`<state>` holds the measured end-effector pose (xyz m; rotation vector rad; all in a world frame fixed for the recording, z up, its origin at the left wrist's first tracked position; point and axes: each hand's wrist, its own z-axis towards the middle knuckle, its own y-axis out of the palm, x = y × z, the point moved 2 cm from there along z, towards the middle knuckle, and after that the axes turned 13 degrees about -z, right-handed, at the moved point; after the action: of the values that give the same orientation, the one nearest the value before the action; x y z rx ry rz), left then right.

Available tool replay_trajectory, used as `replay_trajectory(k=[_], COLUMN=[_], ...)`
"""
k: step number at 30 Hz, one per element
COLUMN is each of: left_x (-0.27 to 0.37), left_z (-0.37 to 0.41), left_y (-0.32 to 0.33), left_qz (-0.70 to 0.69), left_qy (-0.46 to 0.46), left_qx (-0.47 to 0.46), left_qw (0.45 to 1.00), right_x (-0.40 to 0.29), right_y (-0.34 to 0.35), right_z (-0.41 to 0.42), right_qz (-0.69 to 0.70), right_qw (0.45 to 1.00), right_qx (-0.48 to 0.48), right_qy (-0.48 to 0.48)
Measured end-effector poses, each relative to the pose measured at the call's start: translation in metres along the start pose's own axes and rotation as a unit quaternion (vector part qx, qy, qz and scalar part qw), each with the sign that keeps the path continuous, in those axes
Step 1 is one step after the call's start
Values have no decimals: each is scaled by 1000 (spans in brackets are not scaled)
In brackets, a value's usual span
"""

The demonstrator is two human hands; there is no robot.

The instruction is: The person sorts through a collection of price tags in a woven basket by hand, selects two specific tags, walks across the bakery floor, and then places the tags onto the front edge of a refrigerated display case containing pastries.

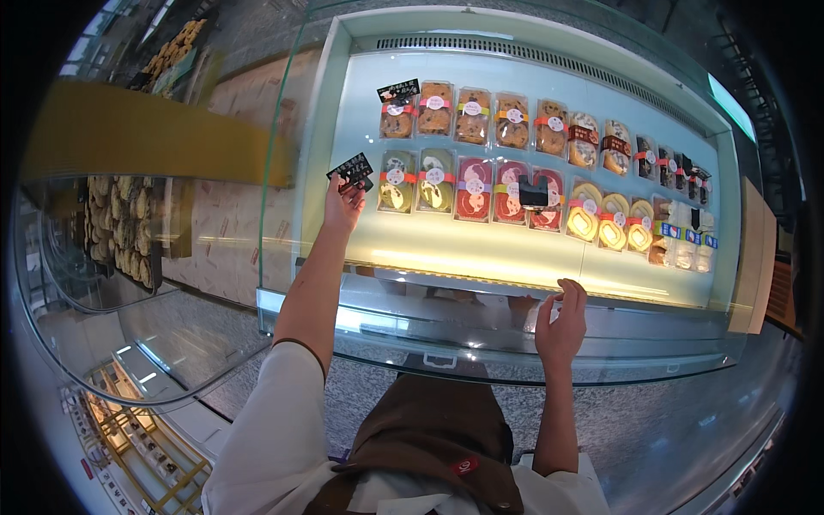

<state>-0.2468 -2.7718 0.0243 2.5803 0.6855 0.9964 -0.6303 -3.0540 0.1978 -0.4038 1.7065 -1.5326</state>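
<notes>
My left hand [344, 209] grips a small black card sign [349, 166] with handwriting, at the left of a lit display case. Just right of it are packs of green cake roll slices [396, 183], with red slices [474, 188] further along. My right hand [561, 325] is empty, thumb apart from loosely curled fingers, over the front edge of the case near its light strip [444, 273]. Whether its fingertips touch that edge I cannot tell. A black holder [533, 192] lies across two red packs. Another black sign [397, 90] leans on the back-left pack.
Behind stand packed brown cakes [473, 116]; yellow rolls [613, 222] and wrapped pastries [685, 238] are at the right. Glass panels [279, 174] edge the case on its left side and front. Trays of baked goods [121, 225] sit further left.
</notes>
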Motion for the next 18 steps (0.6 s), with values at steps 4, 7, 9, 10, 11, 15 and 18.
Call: replay_trajectory(k=[4, 7, 9, 10, 11, 15, 18], left_x=[-9, -12, -10, -11, -11, -10, -12], left_z=[28, 43, 48, 54, 57, 57, 49], left_y=[-11, -23, -28, -35, -42, -42, -29], left_qz=[7, 43, 76, 85, 94, 168, 261], left_qy=[-2, -5, 13, 17, 21, -16, 8], left_qx=[11, 35, 91, 78, 66, 47, 61], left_qw=[1000, 998, 993, 993, 993, 984, 963], right_x=[0, -2, -3, -3, -4, -3, -4], right_y=[1, -1, -1, -1, -2, -1, -2], right_z=[2, 3, 4, 5, 4, 5, 5], right_qz=[12, 15, 19, 21, 22, 15, 9], right_qw=[1000, 999, 999, 999, 999, 1000, 1000], right_qx=[-22, -27, -28, -29, -29, -16, -13], right_qy=[10, 15, 11, 10, 9, -4, 0])
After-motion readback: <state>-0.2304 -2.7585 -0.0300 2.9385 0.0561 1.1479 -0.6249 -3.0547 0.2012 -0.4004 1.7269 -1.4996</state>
